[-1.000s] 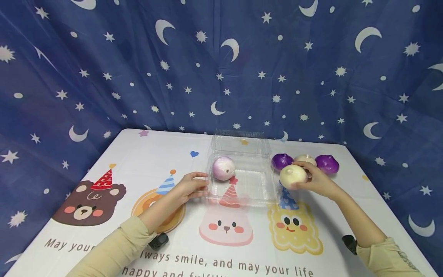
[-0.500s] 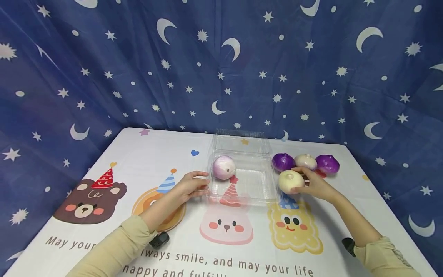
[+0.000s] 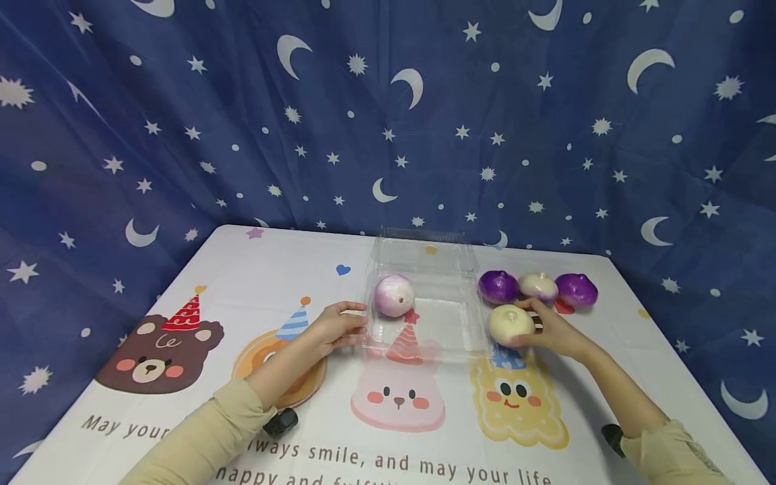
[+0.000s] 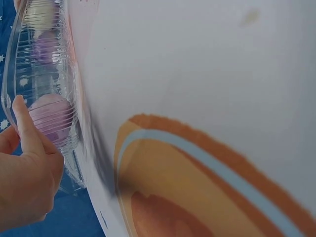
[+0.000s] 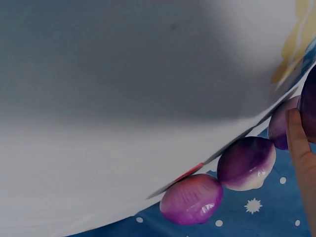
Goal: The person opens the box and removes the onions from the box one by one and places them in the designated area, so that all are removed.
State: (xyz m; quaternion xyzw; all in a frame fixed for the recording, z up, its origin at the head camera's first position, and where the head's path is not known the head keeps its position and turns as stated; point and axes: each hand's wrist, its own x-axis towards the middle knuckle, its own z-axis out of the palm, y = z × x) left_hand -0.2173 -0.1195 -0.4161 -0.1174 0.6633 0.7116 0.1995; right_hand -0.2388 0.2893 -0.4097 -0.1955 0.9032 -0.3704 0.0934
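A clear plastic container (image 3: 436,347) lies with its lid (image 3: 424,254) folded back. Inside, on the left, sits a pale pink-purple onion (image 3: 394,296). My left hand (image 3: 336,328) grips the container's left rim; the left wrist view shows fingers (image 4: 29,128) against its ridged wall. My right hand (image 3: 554,330) holds a pale yellowish onion (image 3: 510,325) by its right side, just beyond the container's right edge. Only a dark side of this onion (image 5: 310,106) appears in the right wrist view. Whether it touches the table cannot be told.
Behind my right hand stand a purple onion (image 3: 498,287), a white-and-purple onion (image 3: 538,287) and another purple onion (image 3: 577,289) in a row. The white printed tablecloth (image 3: 291,263) covers the table. A blue star-and-moon curtain (image 3: 339,135) hangs at the back.
My right hand has brought the pale onion a little left and lower, toward the near side, away from the row of onions. The left hand keeps its place on the container.
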